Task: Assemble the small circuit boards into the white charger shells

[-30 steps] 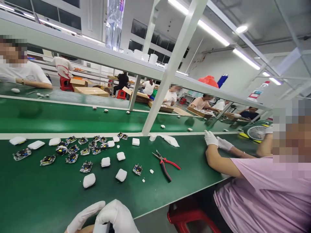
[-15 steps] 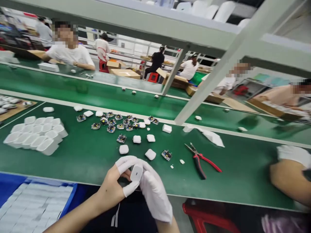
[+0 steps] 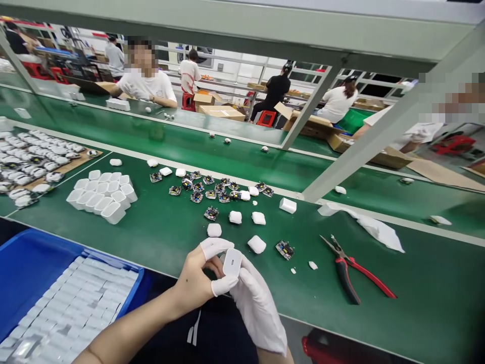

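Between my hands, at the bench's front edge, is a white charger housing (image 3: 232, 263) with a small port slot facing me. My left hand (image 3: 202, 275), with white covers on the thumb and finger, pinches its left side. Wrapped against its right side is my right hand (image 3: 255, 303) in a white glove, which hides part of the housing. Just beyond lie several white caps (image 3: 256, 244) and small circuit boards (image 3: 285, 249). Red-and-black pliers (image 3: 346, 270) rest to the right with their jaws apart.
Open white housings (image 3: 102, 192) stand clustered at the left. A blue bin (image 3: 138, 288) holds rows of white pieces at the lower left. A crumpled white cloth (image 3: 373, 227) lies near the slanted frame post (image 3: 352, 144). Beyond runs a green conveyor (image 3: 182, 134); a co-worker (image 3: 147, 88) sits across it.
My view has swung left, so the bench contents sit further right and more of the blue bin shows. Both hands keep their grip on the housing. The co-worker's gloved hand at right has left view.
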`<state>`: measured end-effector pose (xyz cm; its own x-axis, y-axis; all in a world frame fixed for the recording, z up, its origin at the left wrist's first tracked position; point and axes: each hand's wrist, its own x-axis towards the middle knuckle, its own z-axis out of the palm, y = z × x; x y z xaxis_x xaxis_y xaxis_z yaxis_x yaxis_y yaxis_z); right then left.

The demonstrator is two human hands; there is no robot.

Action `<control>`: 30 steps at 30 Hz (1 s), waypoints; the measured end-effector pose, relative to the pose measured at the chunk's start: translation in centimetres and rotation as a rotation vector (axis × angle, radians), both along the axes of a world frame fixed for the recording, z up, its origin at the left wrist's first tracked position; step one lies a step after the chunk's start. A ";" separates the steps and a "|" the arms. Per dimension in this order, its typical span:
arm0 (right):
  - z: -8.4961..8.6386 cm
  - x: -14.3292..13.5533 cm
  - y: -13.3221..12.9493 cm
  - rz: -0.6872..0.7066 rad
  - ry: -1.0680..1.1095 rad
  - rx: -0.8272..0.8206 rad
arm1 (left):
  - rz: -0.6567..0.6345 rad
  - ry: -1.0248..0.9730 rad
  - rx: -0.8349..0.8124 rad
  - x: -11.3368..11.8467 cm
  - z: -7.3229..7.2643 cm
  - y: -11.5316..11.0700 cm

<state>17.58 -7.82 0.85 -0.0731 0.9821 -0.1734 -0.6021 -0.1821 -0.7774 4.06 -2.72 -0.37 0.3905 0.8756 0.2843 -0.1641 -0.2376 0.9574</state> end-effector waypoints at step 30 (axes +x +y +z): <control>-1.7 -0.5 0.1 -0.267 -0.370 0.085 | 0.037 0.037 -0.277 -0.2 -0.9 1.3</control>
